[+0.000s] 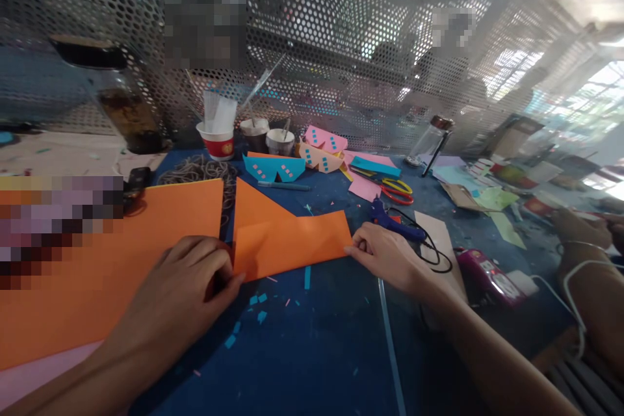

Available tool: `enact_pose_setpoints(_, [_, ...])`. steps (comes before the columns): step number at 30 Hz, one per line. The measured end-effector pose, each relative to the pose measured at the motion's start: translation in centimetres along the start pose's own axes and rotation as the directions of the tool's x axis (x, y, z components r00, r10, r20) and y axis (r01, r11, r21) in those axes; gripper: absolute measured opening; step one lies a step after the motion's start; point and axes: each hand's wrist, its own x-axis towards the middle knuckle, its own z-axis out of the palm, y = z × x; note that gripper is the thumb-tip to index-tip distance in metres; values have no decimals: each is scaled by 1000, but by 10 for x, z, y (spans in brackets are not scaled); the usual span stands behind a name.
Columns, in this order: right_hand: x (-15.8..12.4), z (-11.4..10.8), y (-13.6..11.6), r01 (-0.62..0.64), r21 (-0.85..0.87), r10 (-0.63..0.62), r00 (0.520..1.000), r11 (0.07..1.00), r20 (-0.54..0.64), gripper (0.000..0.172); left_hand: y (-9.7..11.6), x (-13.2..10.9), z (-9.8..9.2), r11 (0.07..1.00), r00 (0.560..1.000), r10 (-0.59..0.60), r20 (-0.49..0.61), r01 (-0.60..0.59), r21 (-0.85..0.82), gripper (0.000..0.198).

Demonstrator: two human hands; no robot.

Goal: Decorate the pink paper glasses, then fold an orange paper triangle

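As the left hand [197, 276] and right hand [383, 250] pinch folded orange paper [292, 240], scissors [385, 182] lie beyond. Behind stand 3 cups [218, 145].

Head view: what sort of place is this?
Probably a craft workspace: there's folded orange paper, with scissors and a glue gun lying close by.

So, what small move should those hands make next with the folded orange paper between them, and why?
Probably run the right hand along the lower edge of the folded orange paper to flatten it, while the left hand steadies the other end. One layer overlaps another, the front panel looks slightly bowed, and the hands are at opposite ends.
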Motion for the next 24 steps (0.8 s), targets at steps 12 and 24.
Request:
enact_pose_setpoints(12, [0,-1,-2,-17,3,17,1000,1000,4,15,3,2,-2,996,998,-63,25,65,-63,31])
enact_pose_setpoints(24, [0,-1,0,-18,18,18,1000,1000,8,14,6,-1,-1,996,996,-85,-6,85,-4,22])
